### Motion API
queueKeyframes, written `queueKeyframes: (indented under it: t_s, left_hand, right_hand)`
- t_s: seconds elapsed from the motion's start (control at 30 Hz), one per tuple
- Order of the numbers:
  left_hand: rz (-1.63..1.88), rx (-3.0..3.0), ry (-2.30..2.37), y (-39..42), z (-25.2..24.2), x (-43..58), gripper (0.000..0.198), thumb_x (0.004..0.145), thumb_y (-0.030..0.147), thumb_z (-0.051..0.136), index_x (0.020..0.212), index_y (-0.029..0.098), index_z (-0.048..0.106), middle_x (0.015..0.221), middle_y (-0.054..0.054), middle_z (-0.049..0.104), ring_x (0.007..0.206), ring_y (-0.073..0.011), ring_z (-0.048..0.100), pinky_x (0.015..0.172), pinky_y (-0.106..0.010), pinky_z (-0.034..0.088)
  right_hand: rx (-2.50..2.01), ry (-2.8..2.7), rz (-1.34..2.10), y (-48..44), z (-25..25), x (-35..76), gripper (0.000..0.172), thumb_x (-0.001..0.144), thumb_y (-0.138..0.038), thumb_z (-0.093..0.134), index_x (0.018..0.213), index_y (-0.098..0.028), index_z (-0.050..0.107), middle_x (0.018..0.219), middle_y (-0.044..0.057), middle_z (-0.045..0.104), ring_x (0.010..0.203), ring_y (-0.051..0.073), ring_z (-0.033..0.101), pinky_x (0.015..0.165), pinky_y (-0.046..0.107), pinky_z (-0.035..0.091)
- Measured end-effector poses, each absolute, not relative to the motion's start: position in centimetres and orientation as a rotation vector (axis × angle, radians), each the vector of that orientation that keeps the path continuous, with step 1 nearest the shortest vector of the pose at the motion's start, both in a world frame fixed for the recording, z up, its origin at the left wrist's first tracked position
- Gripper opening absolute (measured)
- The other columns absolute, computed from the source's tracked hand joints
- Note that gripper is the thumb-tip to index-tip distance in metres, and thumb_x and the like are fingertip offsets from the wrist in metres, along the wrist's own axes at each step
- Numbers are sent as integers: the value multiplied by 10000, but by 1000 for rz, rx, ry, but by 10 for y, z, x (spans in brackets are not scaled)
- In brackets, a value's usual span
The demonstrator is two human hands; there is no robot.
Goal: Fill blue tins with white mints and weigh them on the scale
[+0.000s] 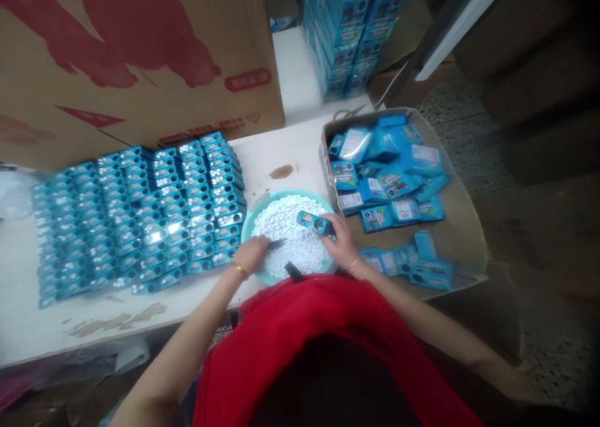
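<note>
Left hand (253,254) is closed around a thin dark implement (277,244), pointed over white pellets (276,222) from eight o'clock of a turquoise basin (247,226). At the basin's three o'clock, a small blue box (311,221) is held over the pellets by the right hand (341,238). Matching boxes (157,230) are lined up in rows at nine o'clock; loose boxes (396,180) are heaped in an open carton (462,227), farther toward three.

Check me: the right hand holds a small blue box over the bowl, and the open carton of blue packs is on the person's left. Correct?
Not quite: the head view shows the open carton of blue packs on the person's right, not left. The right hand does hold a small blue box over the bowl.
</note>
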State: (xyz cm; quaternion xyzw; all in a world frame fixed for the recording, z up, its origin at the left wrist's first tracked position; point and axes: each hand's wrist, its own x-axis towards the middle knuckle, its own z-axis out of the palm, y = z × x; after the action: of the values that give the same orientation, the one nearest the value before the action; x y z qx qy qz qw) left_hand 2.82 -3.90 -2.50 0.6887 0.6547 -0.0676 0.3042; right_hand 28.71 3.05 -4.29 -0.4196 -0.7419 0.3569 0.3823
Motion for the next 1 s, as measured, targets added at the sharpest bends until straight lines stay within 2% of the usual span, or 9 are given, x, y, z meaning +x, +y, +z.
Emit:
queueKeyframes:
  t_s: [0.13,0.27,0.43,0.6,0.7,0.8,0.9,1.0]
  left_hand:
    - [11,1772,1695,-40,-75,70,189,910,234,464,1058,182,569,1043,-80,625,979,-206,580,855,-319,458]
    - [178,1732,1620,-34,-79,80,207,907,272,478,1076,181,557,1037,-65,634,938,-188,595,840,-303,473]
    - [309,1720,1568,-43,-32,40,209,908,316,483,1043,179,565,976,-64,634,866,-180,594,795,-300,477]
    - [413,1790,1521,-42,40,17,213,924,332,476,1047,187,573,958,-61,629,847,-168,586,774,-289,469]
    - [307,1943,1503,-28,74,22,213,935,309,444,1049,186,575,962,-65,626,871,-175,587,784,-295,469]
    - [26,2135,1538,-12,98,39,214,938,291,419,1026,185,584,946,-66,620,867,-196,586,737,-304,472]
    - [-320,2251,1601,-2,119,64,202,935,243,407,957,170,594,890,-80,607,809,-213,575,652,-304,459]
    - [-490,2289,1637,1,141,90,218,904,127,383,914,161,598,842,-98,590,777,-228,565,611,-315,444]
  right_hand:
    - [-1093,-1872,934,33,-41,286,349,828,-183,577,1170,-230,524,1113,89,580,1067,248,554,948,426,450]
    - [-1144,-1837,961,32,-38,288,334,840,-241,595,1165,-237,520,1100,81,587,1049,246,563,929,415,464]
    - [-1144,-1818,953,32,-41,291,324,840,-248,595,1156,-233,523,1079,79,595,1028,246,569,914,413,470]
    - [-1075,-1914,903,29,-45,287,365,802,-151,542,1157,-234,537,1101,91,592,1053,265,557,934,455,461]
    - [-1025,-1985,898,26,-44,282,445,764,-92,505,1184,-237,532,1119,91,595,1075,267,545,945,468,461]
    - [-970,-2031,914,23,-40,278,507,743,-62,487,1217,-240,515,1145,92,588,1101,263,531,961,470,459]
    - [-930,-2032,911,21,-39,275,511,741,-54,478,1216,-237,519,1141,94,591,1098,259,529,962,470,459]
    - [-916,-2023,924,21,-39,273,497,749,-63,481,1212,-238,523,1136,91,598,1093,253,532,958,469,462]
